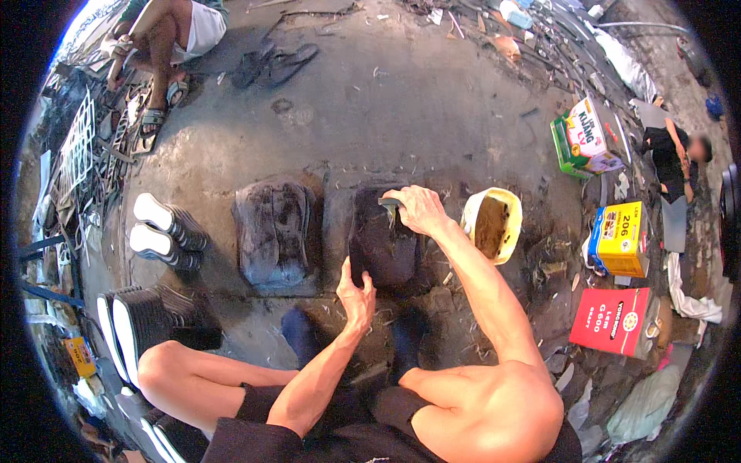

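Dark sole (pixel 382 243) between grips (touching)

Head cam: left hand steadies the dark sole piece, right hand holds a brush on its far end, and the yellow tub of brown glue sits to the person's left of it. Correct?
One error: in the head view the yellow tub of brown glue sits to the person's right of the dark sole piece, not the left. The rest holds: left hand rests on its near edge, right hand holds a brush at the far end.

Floor workshop: stacked soles (pixel 135 324), glue tub (pixel 494 224).
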`<state>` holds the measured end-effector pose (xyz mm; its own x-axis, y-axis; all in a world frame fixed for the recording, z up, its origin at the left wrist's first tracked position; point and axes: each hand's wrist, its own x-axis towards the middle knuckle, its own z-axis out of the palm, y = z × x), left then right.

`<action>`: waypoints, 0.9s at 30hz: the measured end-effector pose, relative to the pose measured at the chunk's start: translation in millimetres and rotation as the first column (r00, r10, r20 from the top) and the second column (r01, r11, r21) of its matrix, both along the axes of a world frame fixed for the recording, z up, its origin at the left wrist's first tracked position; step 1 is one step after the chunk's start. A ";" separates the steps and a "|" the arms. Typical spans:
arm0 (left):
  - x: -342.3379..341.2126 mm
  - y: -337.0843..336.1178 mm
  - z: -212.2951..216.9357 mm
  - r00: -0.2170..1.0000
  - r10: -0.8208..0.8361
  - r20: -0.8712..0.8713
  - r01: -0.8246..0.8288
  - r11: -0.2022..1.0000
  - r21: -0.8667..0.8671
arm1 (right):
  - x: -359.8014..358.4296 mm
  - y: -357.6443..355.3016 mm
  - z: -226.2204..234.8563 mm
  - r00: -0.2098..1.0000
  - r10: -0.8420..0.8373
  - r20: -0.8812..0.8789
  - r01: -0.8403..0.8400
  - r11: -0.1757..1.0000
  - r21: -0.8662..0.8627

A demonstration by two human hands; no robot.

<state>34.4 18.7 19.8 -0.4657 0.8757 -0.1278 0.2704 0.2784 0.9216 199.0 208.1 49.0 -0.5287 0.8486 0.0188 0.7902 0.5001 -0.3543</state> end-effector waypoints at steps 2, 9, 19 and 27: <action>-3.3 -9.0 -12.3 0.988 -0.092 -0.125 0.102 0.992 0.077 | 6.0 -30.6 -11.0 0.997 0.082 0.018 -0.083 0.994 0.069; -28.9 -14.1 -18.8 0.972 -0.232 -0.023 0.224 0.958 -0.181 | 29.1 -164.5 7.0 0.987 0.156 -0.030 -0.158 0.986 -0.055; -8.4 -13.1 -27.3 0.990 -0.057 -0.126 0.058 0.998 0.005 | -41.1 -35.0 -1.4 0.996 -0.083 -0.012 0.083 0.996 0.042; 2.7 -5.4 -12.9 0.915 -0.122 -0.384 0.050 0.980 -0.192 | -38.4 -24.7 16.3 0.984 0.106 -0.143 -0.100 0.994 0.049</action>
